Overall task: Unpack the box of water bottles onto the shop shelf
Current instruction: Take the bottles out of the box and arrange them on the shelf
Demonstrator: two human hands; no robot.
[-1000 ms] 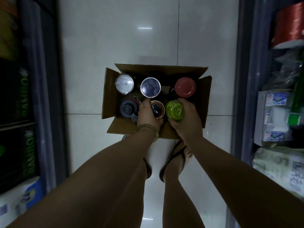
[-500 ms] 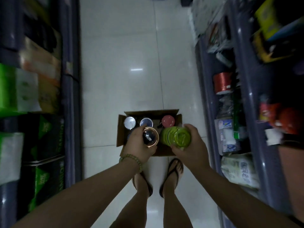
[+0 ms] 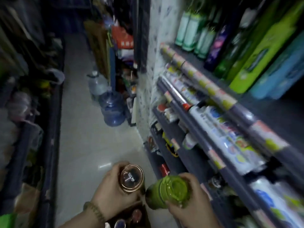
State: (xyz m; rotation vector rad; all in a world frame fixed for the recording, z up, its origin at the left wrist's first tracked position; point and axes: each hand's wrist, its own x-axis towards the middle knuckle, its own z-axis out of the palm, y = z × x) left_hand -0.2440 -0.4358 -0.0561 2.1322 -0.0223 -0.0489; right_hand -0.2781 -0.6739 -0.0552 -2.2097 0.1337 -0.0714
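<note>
Your left hand (image 3: 113, 186) wrapped round the copper-rimmed bottle (image 3: 131, 179), your right hand (image 3: 190, 201) gripping the green bottle (image 3: 167, 191), shop shelf (image 3: 205, 145) just beside, box (image 3: 131, 218) below.

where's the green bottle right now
In the head view the green bottle is low and right of centre, gripped in the right hand, beside the copper-lidded bottle in the left hand.

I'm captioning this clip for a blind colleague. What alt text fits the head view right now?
A person's left hand grips a copper-lidded bottle and the right hand a green bottle, both lifted above the open box in a dim shop aisle. Stocked shelves run along the right.
</note>
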